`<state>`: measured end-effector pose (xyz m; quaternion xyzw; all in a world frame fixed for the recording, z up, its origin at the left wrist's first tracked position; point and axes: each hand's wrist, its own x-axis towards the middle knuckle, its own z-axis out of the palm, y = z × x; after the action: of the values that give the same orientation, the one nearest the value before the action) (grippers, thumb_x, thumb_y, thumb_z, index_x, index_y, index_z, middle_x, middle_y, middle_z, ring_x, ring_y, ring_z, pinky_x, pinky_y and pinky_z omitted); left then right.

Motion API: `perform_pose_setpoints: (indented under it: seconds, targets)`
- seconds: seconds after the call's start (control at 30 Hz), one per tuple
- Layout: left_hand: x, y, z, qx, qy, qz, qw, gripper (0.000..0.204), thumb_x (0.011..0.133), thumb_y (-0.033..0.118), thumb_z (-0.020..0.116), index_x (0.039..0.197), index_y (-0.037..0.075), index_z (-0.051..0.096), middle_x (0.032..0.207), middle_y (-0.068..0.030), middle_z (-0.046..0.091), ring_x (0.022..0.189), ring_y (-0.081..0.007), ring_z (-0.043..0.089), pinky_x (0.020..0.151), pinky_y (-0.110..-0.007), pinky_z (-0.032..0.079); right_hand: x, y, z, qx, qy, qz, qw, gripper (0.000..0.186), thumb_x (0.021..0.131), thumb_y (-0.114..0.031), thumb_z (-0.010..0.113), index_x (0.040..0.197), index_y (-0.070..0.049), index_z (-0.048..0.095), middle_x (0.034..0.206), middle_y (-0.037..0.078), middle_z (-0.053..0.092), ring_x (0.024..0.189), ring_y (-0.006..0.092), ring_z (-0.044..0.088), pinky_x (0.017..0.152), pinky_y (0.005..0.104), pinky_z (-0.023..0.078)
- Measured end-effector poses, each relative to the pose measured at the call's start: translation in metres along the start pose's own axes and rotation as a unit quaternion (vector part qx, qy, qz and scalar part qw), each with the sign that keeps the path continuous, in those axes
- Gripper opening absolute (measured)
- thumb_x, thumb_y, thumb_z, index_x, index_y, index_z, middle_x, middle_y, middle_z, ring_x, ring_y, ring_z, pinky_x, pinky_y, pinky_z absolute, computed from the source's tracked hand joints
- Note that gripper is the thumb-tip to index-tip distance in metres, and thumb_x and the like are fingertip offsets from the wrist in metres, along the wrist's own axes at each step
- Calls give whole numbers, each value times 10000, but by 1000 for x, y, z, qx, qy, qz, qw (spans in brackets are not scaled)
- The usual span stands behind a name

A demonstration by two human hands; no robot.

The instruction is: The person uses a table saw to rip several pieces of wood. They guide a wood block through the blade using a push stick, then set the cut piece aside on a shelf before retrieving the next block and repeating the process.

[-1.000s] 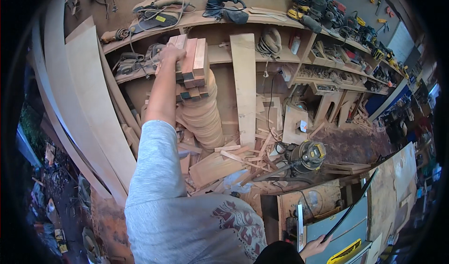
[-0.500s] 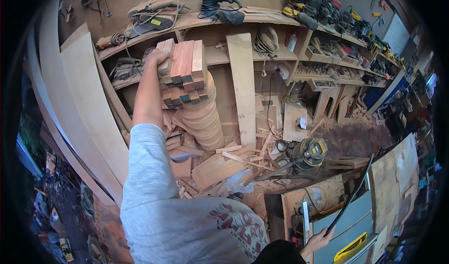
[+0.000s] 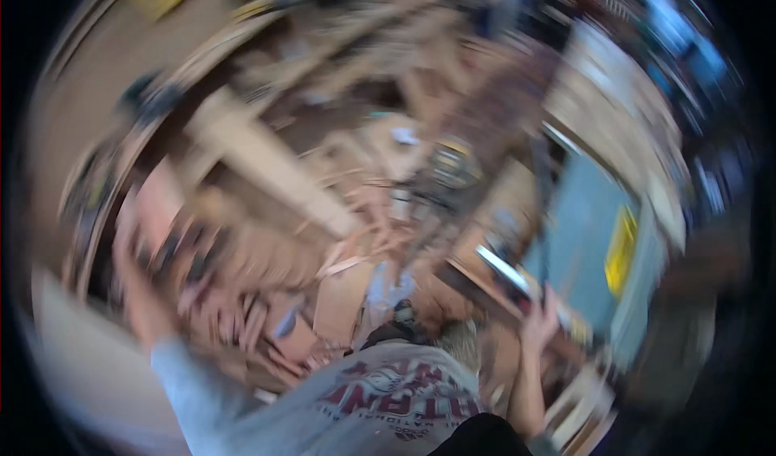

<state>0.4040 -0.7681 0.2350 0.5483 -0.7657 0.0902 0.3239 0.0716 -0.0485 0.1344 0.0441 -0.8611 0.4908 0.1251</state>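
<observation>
Motion smears much of the picture. At the left, my left hand [image 3: 127, 250] is against the side of a stack of cut wood blocks [image 3: 160, 197], its fingers too blurred to make out. Under the stack stands a ribbed tan column [image 3: 271, 254]. On the right, my right hand [image 3: 540, 320] is closed around the lower end of a long, thin black rod [image 3: 544, 230]. That rod reaches away over the edge of a blue-grey machine table [image 3: 578, 213] with a yellow insert [image 3: 621, 251].
A pale board [image 3: 279, 177] leans against the shelving. Wood offcuts [image 3: 352, 254] litter the floor between my hands, beside a yellow-and-black power machine [image 3: 453, 165]. Large pale sheets [image 3: 97, 351] stand at the lower left.
My view has swung to the right, so the stack and my left hand now lie farther left. My right hand still grips the rod, and the machine table shows more fully.
</observation>
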Motion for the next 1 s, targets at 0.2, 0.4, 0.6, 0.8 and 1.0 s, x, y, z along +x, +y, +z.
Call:
perform_pose_setpoints:
  seconds: [0.2,0.4,0.6,0.8,1.0]
  targets:
    - [-77,85,92,14,56,143,988,860,791,414,775,1491,7,483,1495,-250,513,1370,-385,509,1139,-468,414,-49,-5,-43,-51,59,68,995,434,888,-53,672,1320,-89,662,1122,185,709,997,369,704,859,424,562]
    - [-153,203,116,-67,134,231,961,834,829,403,765,1498,3,468,1510,-250,494,1405,-383,476,1161,-473,392,-93,23,-130,-29,259,115,959,471,869,-31,657,1336,-90,651,942,183,655,842,348,686,764,433,534]
    - [-430,363,45,-410,-87,455,786,552,932,206,707,1375,-74,532,1339,-207,618,1220,-277,624,1052,-355,501,-197,196,-251,32,463,332,821,303,966,-141,661,1262,-79,676,1103,168,731,1000,256,691,915,384,520]
    - [-694,366,-78,-183,-733,480,446,428,962,124,658,1338,-67,581,1248,-150,670,1115,-232,652,993,-344,525,-396,479,-409,-96,533,528,654,291,1001,-270,555,1168,-55,659,1079,208,723,1015,384,688,912,452,509]
    - [-766,372,-93,12,-831,383,403,348,984,84,642,1303,-54,625,1204,-117,702,1062,-199,666,957,-336,536,-497,652,-482,100,693,536,471,179,894,-85,643,1053,-96,561,836,80,615,745,238,639,610,407,510]
